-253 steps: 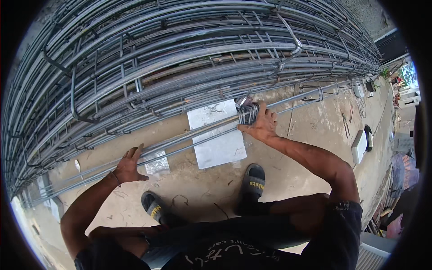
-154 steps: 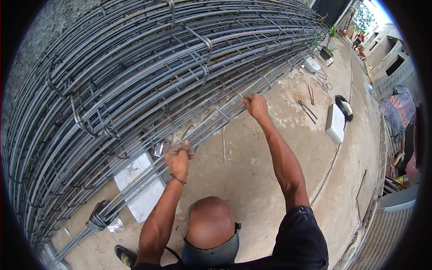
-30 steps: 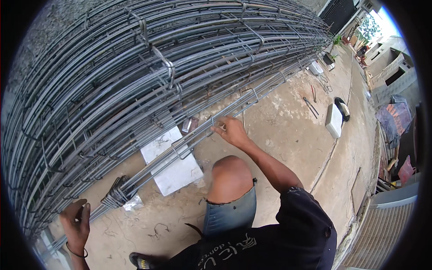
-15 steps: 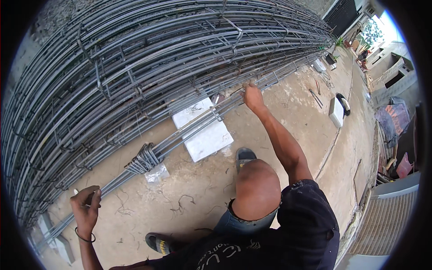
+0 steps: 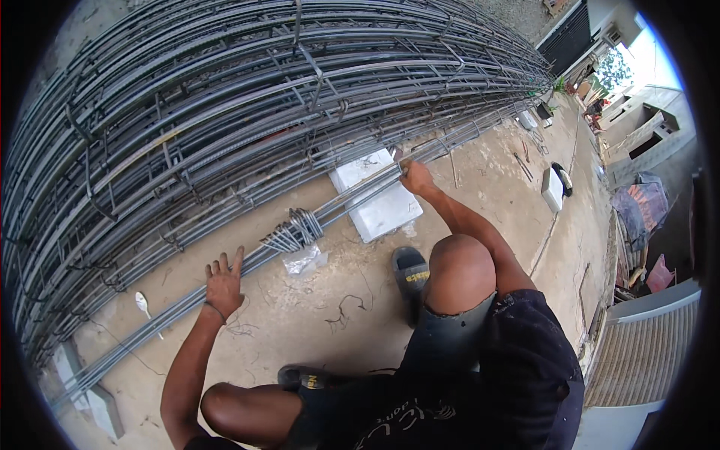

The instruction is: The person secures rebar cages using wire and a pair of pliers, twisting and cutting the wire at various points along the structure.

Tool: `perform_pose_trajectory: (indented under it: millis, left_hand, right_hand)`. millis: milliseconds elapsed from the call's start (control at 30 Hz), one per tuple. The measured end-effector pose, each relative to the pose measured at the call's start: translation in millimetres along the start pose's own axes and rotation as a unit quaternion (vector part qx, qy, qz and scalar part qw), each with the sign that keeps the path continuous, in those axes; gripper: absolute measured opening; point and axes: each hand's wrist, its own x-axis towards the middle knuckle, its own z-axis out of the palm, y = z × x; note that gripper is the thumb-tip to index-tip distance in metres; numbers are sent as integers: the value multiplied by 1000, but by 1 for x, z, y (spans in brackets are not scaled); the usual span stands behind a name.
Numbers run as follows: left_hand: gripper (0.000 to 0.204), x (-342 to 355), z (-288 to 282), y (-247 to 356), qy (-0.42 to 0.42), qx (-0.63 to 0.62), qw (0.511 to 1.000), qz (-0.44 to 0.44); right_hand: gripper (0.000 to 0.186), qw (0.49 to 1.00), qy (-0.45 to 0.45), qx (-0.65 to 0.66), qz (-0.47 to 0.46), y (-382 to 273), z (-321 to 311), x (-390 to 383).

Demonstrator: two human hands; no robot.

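Note:
Long grey steel bars point(image 5: 174, 309) run diagonally across the ground in front of me. My left hand point(image 5: 223, 283) is over them, fingers spread, holding nothing; whether it presses on them I cannot tell. A cluster of bent steel stirrups point(image 5: 296, 229) is gathered around the bars between my hands. My right hand point(image 5: 416, 178) is closed around the bars farther along, beside a white block point(image 5: 386, 216) beneath them; its fingertips are partly hidden. A piece of clear plastic point(image 5: 301, 260) lies just below the stirrups.
A large stack of rebar cages point(image 5: 225, 112) fills the far side. Near the bars' left end are a white spoon point(image 5: 142, 302) and another pale block point(image 5: 105, 411). Loose wire point(image 5: 345, 309) litters the concrete. A white container point(image 5: 553, 189) stands to the right.
My left hand has come right, from beside the bars' left part to over them, its fingers spreading. My right hand has shifted back along the bars to the white block. The view has shifted.

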Motion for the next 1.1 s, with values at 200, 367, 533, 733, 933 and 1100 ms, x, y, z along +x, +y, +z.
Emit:
perform_pose_trajectory:
  millis: [200,367,533,733,933,1100]
  left_hand:
    - [58,36,27,-64,-162,-278,946,33]
    - [33,30,38,-74,-245,-281,927,-38]
    - [17,37,25,-87,-325,-345,878,-69]
    - [13,39,-32,-71,-339,-370,861,-88]
    - [20,55,-20,-67,-288,-344,890,-80]
    - [22,55,1,-86,-323,-342,880,-67]
  right_hand:
    - [24,994,-13,-57,-96,4,-9,-7]
    - [29,992,-30,27,-118,-9,-33,-20]
    - [28,991,9,66,-114,-6,-33,-20]
    - [23,986,46,109,-116,-15,-43,-28]
    - [16,984,99,87,-116,-34,-34,-7]
    - [21,987,104,104,-65,-64,-22,-14]
